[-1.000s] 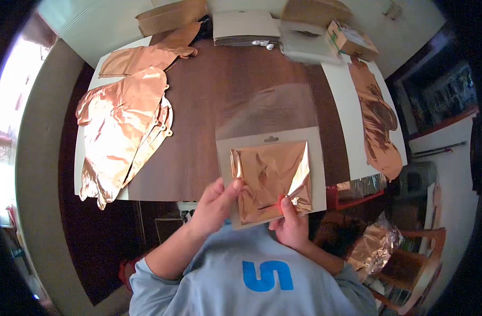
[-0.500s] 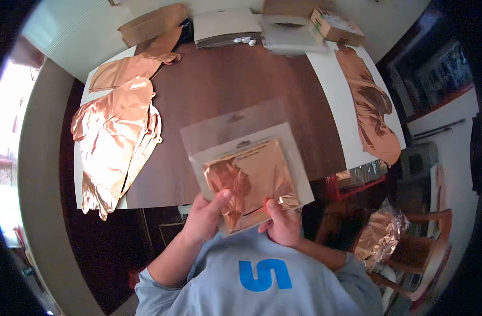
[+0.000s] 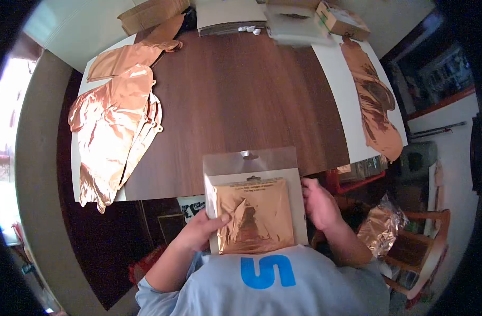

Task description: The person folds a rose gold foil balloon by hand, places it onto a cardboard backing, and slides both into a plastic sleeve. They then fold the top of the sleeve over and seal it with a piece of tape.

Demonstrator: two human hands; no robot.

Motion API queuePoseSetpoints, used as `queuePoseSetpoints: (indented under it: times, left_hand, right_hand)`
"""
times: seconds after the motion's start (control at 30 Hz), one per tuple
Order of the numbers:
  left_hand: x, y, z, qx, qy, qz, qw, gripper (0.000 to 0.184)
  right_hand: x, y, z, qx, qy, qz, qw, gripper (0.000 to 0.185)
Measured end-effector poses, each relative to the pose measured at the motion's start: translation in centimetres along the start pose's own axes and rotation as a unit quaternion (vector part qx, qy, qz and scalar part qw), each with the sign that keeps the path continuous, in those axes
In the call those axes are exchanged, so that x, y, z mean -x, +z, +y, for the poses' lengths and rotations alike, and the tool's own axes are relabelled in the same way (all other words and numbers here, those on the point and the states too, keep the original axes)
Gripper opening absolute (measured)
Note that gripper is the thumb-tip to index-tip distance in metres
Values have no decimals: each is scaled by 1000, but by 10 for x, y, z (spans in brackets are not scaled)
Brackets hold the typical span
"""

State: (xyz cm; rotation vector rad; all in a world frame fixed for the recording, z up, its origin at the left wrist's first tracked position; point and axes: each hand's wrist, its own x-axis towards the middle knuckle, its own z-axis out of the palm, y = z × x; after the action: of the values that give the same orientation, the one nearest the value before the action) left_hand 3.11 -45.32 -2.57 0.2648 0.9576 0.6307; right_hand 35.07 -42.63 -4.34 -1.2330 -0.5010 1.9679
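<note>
In front of my chest stands a clear plastic package (image 3: 299, 226) with a pale backing card and a hang hole at its top. Inside it lies a folded rose-gold foil balloon (image 3: 270, 216), with small dark print along the upper edge. My left hand (image 3: 204, 229) grips the package's left side, the thumb pressed on its front and the fingers behind. Beside the right edge is my right hand (image 3: 322, 205), slightly blurred, its fingers loosely apart and pointing up. Whether its fingertips touch the edge I cannot tell.
Flat rose-gold foil balloons (image 3: 112, 126) lie on the brown table's (image 3: 241, 100) left side, another foil balloon (image 3: 375, 100) on its right. Along the back are a card stack (image 3: 230, 21), clear sleeves (image 3: 296, 29) and a small box (image 3: 343, 21). A wooden chair (image 3: 423, 258) holds wrapped foil.
The package has turned from tilted to upright and come lower, closer to my body. My right hand has let go of its lower right corner and moved out to its right side.
</note>
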Motion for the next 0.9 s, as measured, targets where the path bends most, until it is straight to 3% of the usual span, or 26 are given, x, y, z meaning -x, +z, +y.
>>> queuePoseSetpoints:
  times: [0.07,0.1,0.2,0.23,0.33,0.37,0.47,0.5,0.6,0.63,0.7,0.8,0.9]
  left_hand:
    - [-1,-4,5,40,-30,7,999,49]
    - [-3,-12,0,24,-5,45,999,49]
    - [8,11,6,6,231,65,971,50]
    - [13,15,4,-52,263,73,961,53]
    - [35,14,-20,-98,224,78,966,53]
    - [40,15,-23,-89,237,66,965,53]
    - [54,-1,-38,-26,176,50,983,52]
    - [56,-6,-40,3,147,38,988,67]
    - [49,0,-33,-100,256,47,960,91]
    - [48,3,-23,-71,221,12,973,114]
    - [38,9,-19,-110,267,21,957,119]
    - [25,7,-11,-280,324,37,903,117]
    - [14,8,-13,-351,331,65,874,105]
  right_hand:
    - [-1,40,-14,122,54,49,990,44]
    - [-12,25,12,118,-10,-14,993,35]
    - [-6,27,24,166,-48,-40,984,34]
    - [0,36,18,110,-45,-13,993,30]
    - [23,51,7,107,-21,4,994,29]
    - [24,29,25,178,-30,-16,983,29]
    - [40,21,37,184,1,-20,983,29]
    - [44,28,30,177,21,5,984,35]
    - [37,41,21,52,-4,1,999,52]
    - [37,45,15,59,-26,-13,998,61]
    - [38,50,6,72,-67,-40,994,81]
    - [27,39,12,274,-207,-57,938,98]
    - [25,43,-4,462,-201,-37,863,104]
